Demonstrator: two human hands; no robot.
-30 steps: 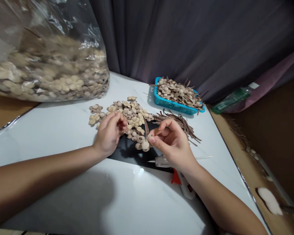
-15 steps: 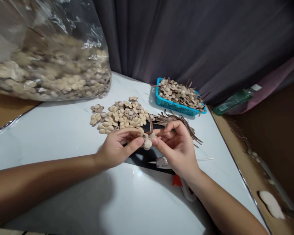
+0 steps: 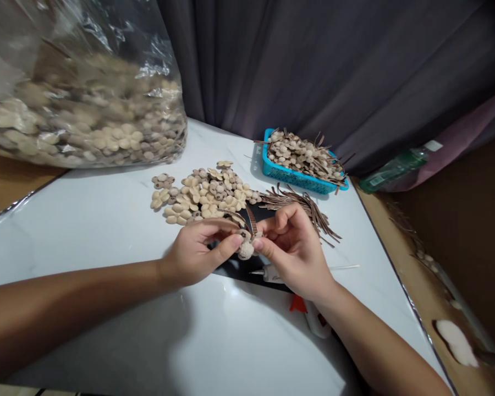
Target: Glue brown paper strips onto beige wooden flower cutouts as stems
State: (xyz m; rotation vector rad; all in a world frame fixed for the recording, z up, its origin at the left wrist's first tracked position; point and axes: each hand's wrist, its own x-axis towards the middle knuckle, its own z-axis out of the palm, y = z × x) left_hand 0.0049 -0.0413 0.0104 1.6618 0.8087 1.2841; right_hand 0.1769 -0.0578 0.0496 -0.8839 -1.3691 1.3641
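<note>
Between my two hands is a small fabric flower (image 3: 246, 251) in pale beige with brown dots and a strip of brown checked ribbon (image 3: 251, 220) rising from it. My left hand (image 3: 204, 247) pinches its left side between thumb and fingers. On the other side my right hand (image 3: 292, 247) grips it with thumb and forefinger. Just beyond lies a pile of beige and greyish padded flowers (image 3: 210, 192). A bundle of brown ribbon strips (image 3: 309, 212) rests behind my right hand. Partly hidden under that hand is a glue gun (image 3: 272, 273) with a red trigger, its nozzle pointing left over a black mat (image 3: 239, 269).
A large clear plastic bag (image 3: 107, 121) full of flowers stands at the back left. At the back right is a blue basket (image 3: 299, 180) heaped with flowers and ribbons. A green bottle (image 3: 396, 170) lies beyond the white table's (image 3: 119, 330) right edge, near a dark curtain (image 3: 313, 66).
The flower has tilted and shifted slightly down and left between my fingers, and its ribbon leans more to the left. Both hands keep their hold.
</note>
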